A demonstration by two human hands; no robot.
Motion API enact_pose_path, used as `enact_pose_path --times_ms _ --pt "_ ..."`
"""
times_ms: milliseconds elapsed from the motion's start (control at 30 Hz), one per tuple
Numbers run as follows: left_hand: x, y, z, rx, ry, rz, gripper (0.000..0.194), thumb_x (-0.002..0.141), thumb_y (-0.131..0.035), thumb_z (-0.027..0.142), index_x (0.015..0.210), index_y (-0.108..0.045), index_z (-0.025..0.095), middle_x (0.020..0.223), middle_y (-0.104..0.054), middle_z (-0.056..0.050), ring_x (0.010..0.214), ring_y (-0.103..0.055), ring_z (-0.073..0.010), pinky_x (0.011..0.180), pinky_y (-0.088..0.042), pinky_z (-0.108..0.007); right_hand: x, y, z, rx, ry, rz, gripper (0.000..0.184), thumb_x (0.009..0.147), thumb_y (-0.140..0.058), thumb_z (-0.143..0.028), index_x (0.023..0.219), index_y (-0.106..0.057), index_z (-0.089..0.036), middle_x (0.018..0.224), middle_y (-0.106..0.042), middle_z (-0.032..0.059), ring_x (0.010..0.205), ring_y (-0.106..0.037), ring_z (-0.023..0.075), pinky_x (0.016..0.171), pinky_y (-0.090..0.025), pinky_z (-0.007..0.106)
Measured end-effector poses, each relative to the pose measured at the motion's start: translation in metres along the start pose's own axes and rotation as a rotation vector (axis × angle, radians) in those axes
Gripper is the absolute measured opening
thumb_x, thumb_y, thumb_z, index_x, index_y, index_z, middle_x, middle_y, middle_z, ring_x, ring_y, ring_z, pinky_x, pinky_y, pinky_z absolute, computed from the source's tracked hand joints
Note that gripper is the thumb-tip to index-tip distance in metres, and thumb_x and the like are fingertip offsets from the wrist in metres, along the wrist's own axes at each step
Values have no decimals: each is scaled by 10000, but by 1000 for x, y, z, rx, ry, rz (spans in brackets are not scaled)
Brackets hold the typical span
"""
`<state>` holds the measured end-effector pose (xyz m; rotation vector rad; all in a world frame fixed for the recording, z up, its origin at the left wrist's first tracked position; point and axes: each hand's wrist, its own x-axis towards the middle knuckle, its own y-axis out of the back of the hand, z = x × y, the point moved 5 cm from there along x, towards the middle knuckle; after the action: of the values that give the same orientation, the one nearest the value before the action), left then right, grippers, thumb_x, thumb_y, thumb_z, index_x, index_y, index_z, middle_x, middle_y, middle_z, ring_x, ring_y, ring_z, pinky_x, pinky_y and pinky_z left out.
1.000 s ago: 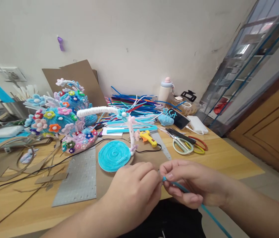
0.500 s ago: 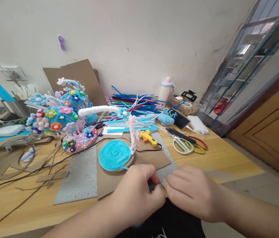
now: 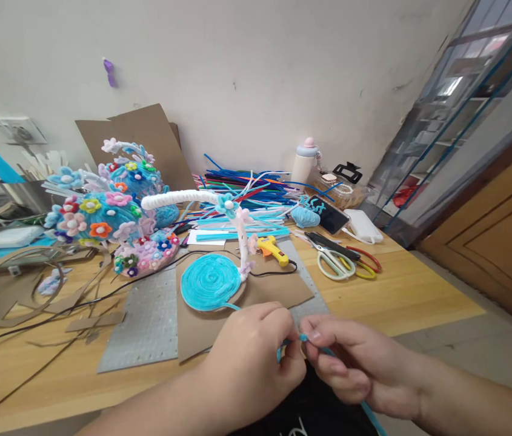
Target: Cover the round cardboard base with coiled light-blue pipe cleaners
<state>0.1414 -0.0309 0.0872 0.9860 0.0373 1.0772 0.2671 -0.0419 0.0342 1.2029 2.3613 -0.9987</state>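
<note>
Blue pipe cleaner [image 3: 303, 337] at the near edge of the bench [image 3: 401, 297]: the left hand [image 3: 256, 357] and right hand [image 3: 365, 366] each pinch it, grip against grip. Beyond, a coiled blue disc [image 3: 211, 281] lies on cardboard [image 3: 196, 333]; farther right rest a yellow glue gun [image 3: 274, 251] and scissors [image 3: 335, 264].

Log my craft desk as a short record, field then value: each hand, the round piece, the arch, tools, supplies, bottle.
Left hand: curled around a light-blue fuzzy strand
Right hand: pinching that strand between thumb and fingers
Round piece: flat light-blue coiled disc, above a brown cardboard sheet
Arch: curved white wrapped handle with blue and pink flowers
Tools: yellow plastic glue gun; scissors with pale-green handles
Supplies: heap of multicoloured fuzzy stems
Bottle: cream cylindrical bottle, blue-and-pink top
</note>
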Motion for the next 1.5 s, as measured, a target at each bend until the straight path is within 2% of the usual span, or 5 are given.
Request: enact_pose_path --times_ms 300,833,1067,1300,1500 --pt "2 -9 -13 -105 293 -166 74 673 -537 110 652 -534 181 581 -550 30 536 -490 -108 482 -321 -213 -18 -1 -30 -1280 767 332 223 792 -500 -154 587 -423 -196 571 -376 -37 540 -333 106 513 -232 260" --pt "0 -9 -5 78 67 -252 139 788 -501 82 868 -568 173 775 -628 -23 672 -615 -164 569 -457 -256 -2 2 -6 84 -75 -81 169 726 -590 -262 697 -437 -196 494 -409 -95 354 -185 8 374 -87 160" --pt "3 -12 5 454 -81 -339 128 809 -463 75 807 -562 157 702 -617 -40 581 -592 -189 465 -375 -266 6 9 -3 -29 -29 8 110 738 -522 -266 708 -436 -204 499 -359 -99 383 -154 36 398 -99 189" --pt "-6 -21 -21 16 349 -350 100 830 -489 168 768 -567 179 690 -660 -13 606 -600 -153 497 -361 -230 -11 5 -22 -1386 869 255 215 830 -499 -195 617 -476 -193 611 -436 -12 588 -354 127 544 -220 295" --pt "-3 -20 -21 41 290 -321 85 841 -495 162 808 -567 192 750 -660 -3 658 -611 -156 544 -392 -240 1 17 -6 -505 229 118 222 872 -496 -374 744 -456 -197 583 -463 -56 428 -345 57 409 -226 198"
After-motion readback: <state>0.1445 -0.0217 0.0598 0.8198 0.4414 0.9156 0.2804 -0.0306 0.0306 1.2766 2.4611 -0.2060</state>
